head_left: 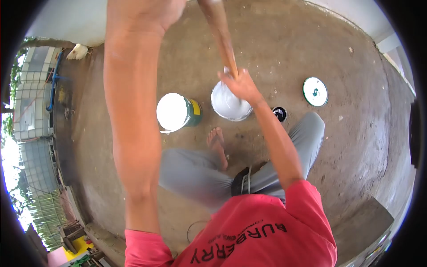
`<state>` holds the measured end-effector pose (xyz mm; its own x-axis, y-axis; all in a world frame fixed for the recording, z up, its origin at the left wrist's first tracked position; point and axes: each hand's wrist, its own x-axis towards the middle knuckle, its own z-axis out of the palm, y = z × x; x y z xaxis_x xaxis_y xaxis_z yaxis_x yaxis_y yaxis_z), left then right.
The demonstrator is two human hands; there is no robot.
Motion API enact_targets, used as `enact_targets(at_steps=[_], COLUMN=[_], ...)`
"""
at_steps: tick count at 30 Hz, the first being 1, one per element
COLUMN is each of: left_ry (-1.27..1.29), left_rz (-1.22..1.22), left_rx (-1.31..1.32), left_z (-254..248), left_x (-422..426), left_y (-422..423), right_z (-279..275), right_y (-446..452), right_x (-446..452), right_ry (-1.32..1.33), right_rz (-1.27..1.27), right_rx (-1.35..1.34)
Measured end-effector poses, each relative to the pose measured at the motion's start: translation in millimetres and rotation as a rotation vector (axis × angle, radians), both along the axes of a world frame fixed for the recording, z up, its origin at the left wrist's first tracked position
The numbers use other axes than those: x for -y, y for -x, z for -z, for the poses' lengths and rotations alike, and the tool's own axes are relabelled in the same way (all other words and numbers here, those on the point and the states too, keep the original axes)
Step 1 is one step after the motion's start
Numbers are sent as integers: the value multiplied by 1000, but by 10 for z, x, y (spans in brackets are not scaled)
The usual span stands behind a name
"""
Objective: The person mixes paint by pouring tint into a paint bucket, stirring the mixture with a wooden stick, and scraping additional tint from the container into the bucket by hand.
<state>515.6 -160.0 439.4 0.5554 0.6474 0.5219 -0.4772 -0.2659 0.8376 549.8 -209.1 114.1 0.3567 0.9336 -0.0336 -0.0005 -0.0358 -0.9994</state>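
Observation:
A long wooden stick slants down from the top edge into a bucket of greyish-white paint. My right hand is closed round its lower part, just over the bucket's rim. My left hand is raised at the top edge, near the stick's upper end; its fingers are out of frame, so its grip is hidden. To the left stands a green and yellow bucket with bright white contents and a handle hanging down. A small container with black contents sits right of the paint bucket.
A white-smeared round lid with a green rim lies on the concrete floor at the right. My bare foot is close to the buckets. Caged white tanks line the left side, and a white bird stands near the wall.

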Motion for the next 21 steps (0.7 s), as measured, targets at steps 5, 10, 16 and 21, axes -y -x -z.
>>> enact_targets(at_steps=[5,10,16,21], left_ry=[-79,22,-34,-35], left_rz=[-79,137,111,100], left_rx=[-118,-23,-151,-1], left_z=[13,-35,-124,14], left_x=[74,-49,-111,181], left_y=[126,438,733,811], right_z=[-35,-162,-264,47], right_y=[346,-6,520,259], right_x=[-131,68,24,-24], right_ry=[29,-42,-28,-136], right_rz=[-54,-68,-161,-17], right_rx=[83,193,49,296])
